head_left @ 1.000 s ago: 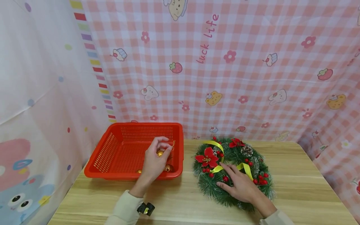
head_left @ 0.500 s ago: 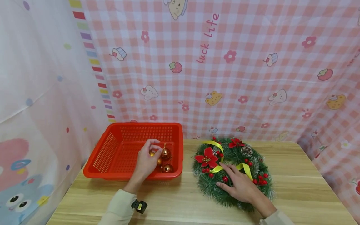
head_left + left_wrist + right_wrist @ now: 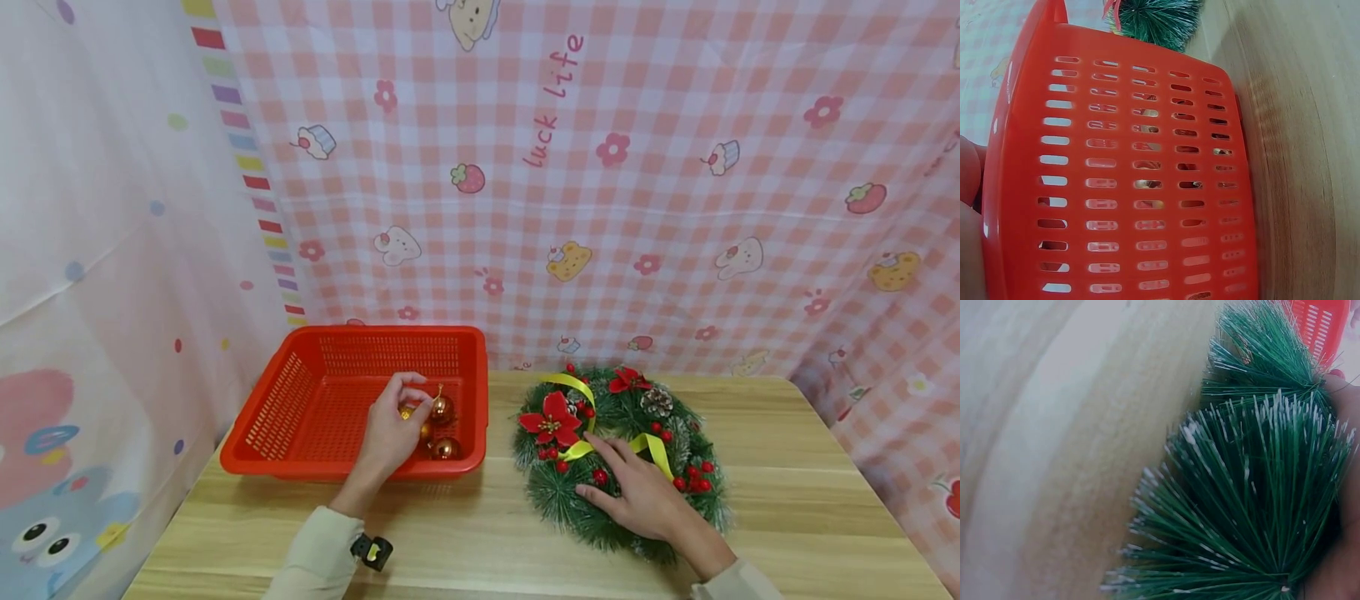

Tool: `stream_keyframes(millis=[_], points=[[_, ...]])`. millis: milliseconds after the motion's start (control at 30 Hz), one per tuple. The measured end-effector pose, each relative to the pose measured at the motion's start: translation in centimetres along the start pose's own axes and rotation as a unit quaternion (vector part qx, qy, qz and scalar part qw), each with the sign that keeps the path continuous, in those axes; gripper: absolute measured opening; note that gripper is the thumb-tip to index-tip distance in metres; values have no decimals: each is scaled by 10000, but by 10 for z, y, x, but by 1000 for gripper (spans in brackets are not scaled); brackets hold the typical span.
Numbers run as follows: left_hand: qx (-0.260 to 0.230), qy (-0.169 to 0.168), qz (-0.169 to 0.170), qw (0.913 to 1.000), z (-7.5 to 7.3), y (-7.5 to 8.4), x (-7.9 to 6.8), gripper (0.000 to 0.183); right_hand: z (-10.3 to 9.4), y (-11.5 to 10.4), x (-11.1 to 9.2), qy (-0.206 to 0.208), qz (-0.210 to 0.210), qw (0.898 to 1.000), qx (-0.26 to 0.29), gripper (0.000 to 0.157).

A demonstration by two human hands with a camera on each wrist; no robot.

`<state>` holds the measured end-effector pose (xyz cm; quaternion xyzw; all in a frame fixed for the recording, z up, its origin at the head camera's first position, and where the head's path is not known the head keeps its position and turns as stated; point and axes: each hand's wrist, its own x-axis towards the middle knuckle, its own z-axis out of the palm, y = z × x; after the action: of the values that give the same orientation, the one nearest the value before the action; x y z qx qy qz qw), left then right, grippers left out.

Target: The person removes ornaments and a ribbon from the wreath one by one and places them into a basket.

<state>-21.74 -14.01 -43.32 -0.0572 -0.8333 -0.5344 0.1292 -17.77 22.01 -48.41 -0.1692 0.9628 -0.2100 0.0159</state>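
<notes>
Inside the red plastic basket (image 3: 315, 417), my left hand (image 3: 393, 429) reaches over the near right corner, thumb and fingers bent toward each other. A gold bauble (image 3: 406, 412) shows between its thumb and fingers; I cannot tell whether they grip it. Just right of the fingertips sits a shiny copper bauble (image 3: 442, 407) with a gold loop on top, and another copper bauble (image 3: 446, 448) lies nearer the front wall. My right hand (image 3: 637, 492) rests with extended fingers on the green wreath (image 3: 558, 500), its fingertips by the yellow ribbon (image 3: 577, 451).
Red poinsettias (image 3: 551, 421), a pinecone (image 3: 657, 402) and red berries (image 3: 696, 481) decorate the wreath. Both basket and wreath stand on a wooden table (image 3: 495, 542). A pink checked cloth (image 3: 637, 208) hangs behind it. The basket's slotted wall (image 3: 1122, 169) fills the left wrist view.
My left hand has shifted a little left inside the basket, uncovering the copper bauble with the loop, then stayed in place. The right hand and wreath have kept their position.
</notes>
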Motion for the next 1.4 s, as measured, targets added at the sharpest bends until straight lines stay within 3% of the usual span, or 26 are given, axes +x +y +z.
stream_keyframes(millis=[367, 500, 667, 800, 967, 1267, 1400], points=[[199, 114, -65, 9997, 4, 0, 0, 30, 1, 0, -1, 61, -41, 10000, -2, 80], [712, 115, 135, 9973, 7, 2, 0, 35, 1, 1, 0, 60, -34, 10000, -5, 80], [1700, -197, 369, 9846, 19, 11, -5, 48, 1, 2, -1, 24, -26, 10000, -4, 80], [1955, -546, 404, 9783, 31, 20, -8, 57, 1, 1, -1, -14, -18, 10000, 90, 80], [2232, -750, 337, 9713, 44, 24, -10, 62, 1, 0, -1, -30, 3, 9999, 129, 80], [3081, -1232, 551, 9417, 52, 21, -13, 60, 1, 0, 0, -21, 47, 9999, 87, 81], [3181, -1287, 617, 9373, 53, 21, -13, 58, 0, -1, 0, 31, 74, 10000, 14, 82]])
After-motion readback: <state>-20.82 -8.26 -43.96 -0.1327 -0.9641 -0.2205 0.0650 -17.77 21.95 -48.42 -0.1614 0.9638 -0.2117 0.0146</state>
